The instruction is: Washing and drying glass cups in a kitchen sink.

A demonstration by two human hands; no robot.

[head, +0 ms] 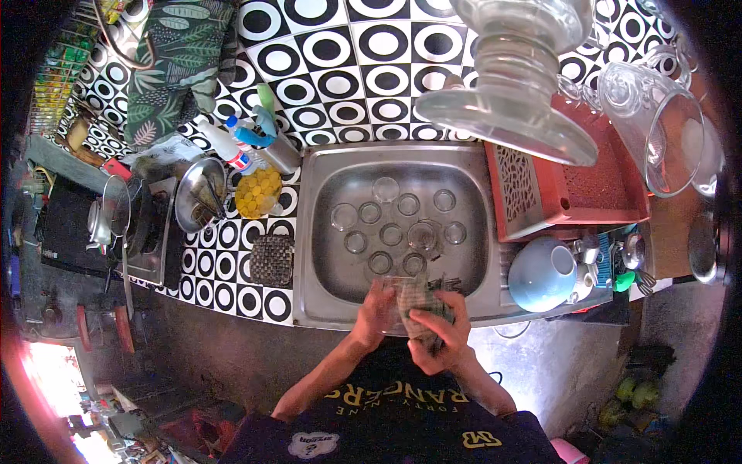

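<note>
My left hand (pixel 373 316) is closed around a clear drinking glass (pixel 392 310) at the front edge of the steel sink (pixel 313 313). In my right hand (pixel 445 336) is a bunched greenish checked cloth (pixel 416 298), pressed against the glass's right side. The cloth and fingers hide part of the glass. Inside the basin, several clear glasses (pixel 444 200) stand spread over the bottom. One wider clear glass piece (pixel 422 236) sits among them, near the middle right; its exact shape is hard to make out.
Right of the sink are a red dish rack (pixel 597 185), an upturned light-blue bowl (pixel 536 278) and a tilted glass jug (pixel 666 127). A clear glass vessel (pixel 516 104) looms large at top right. Left stand a woven pad (pixel 272 260), steel bowl (pixel 197 191) and bottles (pixel 223 139).
</note>
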